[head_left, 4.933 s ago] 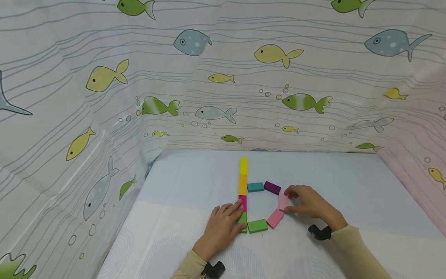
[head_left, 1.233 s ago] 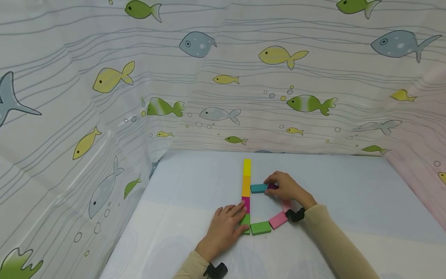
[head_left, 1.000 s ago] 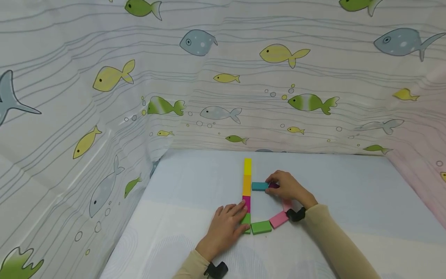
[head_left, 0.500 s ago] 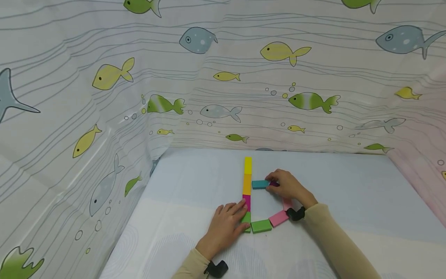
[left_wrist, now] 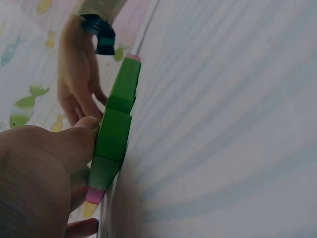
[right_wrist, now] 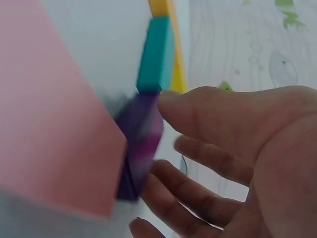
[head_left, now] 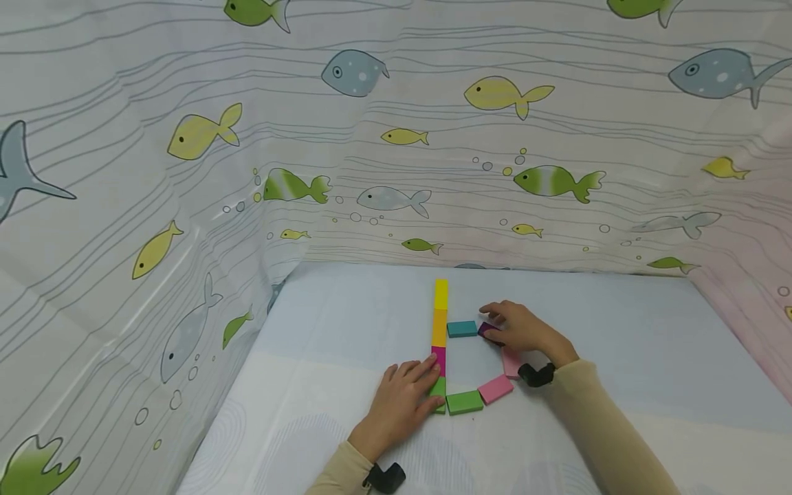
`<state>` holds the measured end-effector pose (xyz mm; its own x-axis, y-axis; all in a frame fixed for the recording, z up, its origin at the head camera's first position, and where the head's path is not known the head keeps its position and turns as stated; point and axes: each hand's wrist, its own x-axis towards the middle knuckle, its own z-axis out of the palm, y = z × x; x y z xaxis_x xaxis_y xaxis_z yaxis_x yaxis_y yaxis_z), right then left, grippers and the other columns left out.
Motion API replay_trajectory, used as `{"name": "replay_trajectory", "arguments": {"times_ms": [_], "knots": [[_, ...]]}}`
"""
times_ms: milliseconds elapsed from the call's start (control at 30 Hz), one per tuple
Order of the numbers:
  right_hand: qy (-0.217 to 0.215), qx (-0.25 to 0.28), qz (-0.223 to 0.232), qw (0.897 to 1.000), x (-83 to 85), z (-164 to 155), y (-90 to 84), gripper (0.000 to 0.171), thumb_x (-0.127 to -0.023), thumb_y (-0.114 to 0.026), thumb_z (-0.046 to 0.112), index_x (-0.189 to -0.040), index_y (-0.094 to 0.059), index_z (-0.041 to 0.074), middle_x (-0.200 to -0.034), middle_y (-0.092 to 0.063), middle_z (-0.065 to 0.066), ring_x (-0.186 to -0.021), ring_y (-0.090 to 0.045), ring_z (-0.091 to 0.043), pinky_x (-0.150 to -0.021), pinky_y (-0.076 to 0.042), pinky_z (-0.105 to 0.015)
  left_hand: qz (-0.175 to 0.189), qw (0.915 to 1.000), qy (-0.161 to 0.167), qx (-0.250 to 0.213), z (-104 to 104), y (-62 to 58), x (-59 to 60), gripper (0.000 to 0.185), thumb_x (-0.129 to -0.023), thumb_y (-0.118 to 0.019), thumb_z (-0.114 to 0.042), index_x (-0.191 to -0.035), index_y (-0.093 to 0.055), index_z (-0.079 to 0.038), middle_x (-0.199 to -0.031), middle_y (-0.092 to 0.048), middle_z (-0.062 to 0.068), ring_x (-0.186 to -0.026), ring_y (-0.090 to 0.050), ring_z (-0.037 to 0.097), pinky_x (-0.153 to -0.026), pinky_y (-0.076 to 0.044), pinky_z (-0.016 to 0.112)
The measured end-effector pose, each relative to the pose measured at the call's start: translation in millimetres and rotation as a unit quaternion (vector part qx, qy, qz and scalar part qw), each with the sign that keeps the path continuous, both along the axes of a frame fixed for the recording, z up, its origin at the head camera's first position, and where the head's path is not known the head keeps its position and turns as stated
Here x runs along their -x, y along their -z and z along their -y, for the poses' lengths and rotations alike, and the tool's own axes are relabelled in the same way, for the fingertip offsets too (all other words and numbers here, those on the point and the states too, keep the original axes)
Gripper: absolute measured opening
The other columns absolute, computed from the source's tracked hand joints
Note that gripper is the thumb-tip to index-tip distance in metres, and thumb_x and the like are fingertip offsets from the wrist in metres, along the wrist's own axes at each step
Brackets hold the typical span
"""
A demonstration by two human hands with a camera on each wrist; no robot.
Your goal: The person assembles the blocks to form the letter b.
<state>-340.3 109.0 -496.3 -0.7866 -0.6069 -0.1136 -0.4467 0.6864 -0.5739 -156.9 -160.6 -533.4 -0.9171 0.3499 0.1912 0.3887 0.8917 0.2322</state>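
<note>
In the head view, coloured blocks form a column with a loop on its right side. My left hand (head_left: 397,405) rests on the column's lower end, fingertips at the magenta block (head_left: 441,363) and thumb at the green block (head_left: 438,386). My right hand (head_left: 529,331) is over the purple block (head_left: 485,328); the thumb touches it, while the fingers are spread off its far side. Just left of the purple one lies a teal block (head_left: 462,329), a narrow gap between them. An upright pink block (head_left: 510,363) sits partly under the right hand.
A yellow block (head_left: 441,294) and an orange block (head_left: 439,328) top the column. A slanted pink block (head_left: 496,389) and another green block (head_left: 464,403) close the loop's bottom. A fish-print curtain (head_left: 396,158) stands behind the pale table (head_left: 346,309).
My right hand moved from the upright pink block to the purple one and pinched it; now its fingers have spread and the hand has shifted right. The purple block sits more level. Left hand unchanged.
</note>
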Motion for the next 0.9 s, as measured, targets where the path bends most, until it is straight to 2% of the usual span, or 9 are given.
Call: {"name": "replay_trajectory", "arguments": {"times_ms": [267,467,633,767,900], "knots": [[-0.006,0.01,0.024,1.0,2.3,-14,-6.3,0.032,-0.1,-0.073,0.018,-0.129,-0.07,0.004,-0.114,-0.073,-0.01,-0.104,-0.067,-0.024,-0.093,-0.059,-0.047,-0.023,0.9997,0.005,0.004,1,-0.7,-0.2,0.055,-0.102,-0.066,-0.047,-0.148,-0.065,-0.016,-0.158,-0.057,0.001,-0.132,-0.06,0.025,-0.107,-0.048,0.058],[-0.004,0.004,0.039,0.999,2.2,-14,-5.4,0.033,-0.097,-0.076,0.017,-0.127,-0.071,0.004,-0.111,-0.073,-0.008,-0.102,-0.065,-0.023,-0.092,-0.06,-0.044,-0.016,0.9998,0.006,0.001,1,0.2,-0.4,0.056,-0.103,-0.065,-0.048,-0.149,-0.064,-0.017,-0.159,-0.056,0.001,-0.133,-0.059,0.026,-0.108,-0.048,0.058],[-0.003,-0.004,0.047,0.999,1.3,-15,-5.4,0.037,-0.097,-0.077,0.019,-0.131,-0.07,0.005,-0.116,-0.073,-0.009,-0.107,-0.066,-0.024,-0.095,-0.06,-0.046,-0.015,0.9999,0.005,-0.001,0,1.7,-0.9,0.056,-0.103,-0.066,-0.047,-0.149,-0.063,-0.017,-0.159,-0.056,0.001,-0.133,-0.059,0.026,-0.109,-0.048,0.058],[-0.001,-0.005,0.046,0.999,-0.6,-19,-10.4,0.04,-0.097,-0.078,0.022,-0.132,-0.069,0.005,-0.119,-0.073,-0.011,-0.11,-0.067,-0.027,-0.096,-0.06,-0.049,-0.013,0.9999,0.003,-0.001,0,1.7,-1.2,0.056,-0.103,-0.066,-0.047,-0.15,-0.063,-0.017,-0.16,-0.056,0.001,-0.133,-0.059,0.026,-0.109,-0.048,0.059],[-0.002,-0.009,0.042,0.999,-5.1,-29,-18.4,0.04,-0.096,-0.078,0.024,-0.129,-0.069,0.003,-0.114,-0.073,-0.011,-0.106,-0.067,-0.026,-0.093,-0.06,-0.048,-0.011,0.9999,0.001,-0.002,0,0.8,-1.6,0.056,-0.103,-0.066,-0.047,-0.15,-0.063,-0.017,-0.16,-0.056,0.001,-0.134,-0.058,0.026,-0.109,-0.047,0.059]]}}
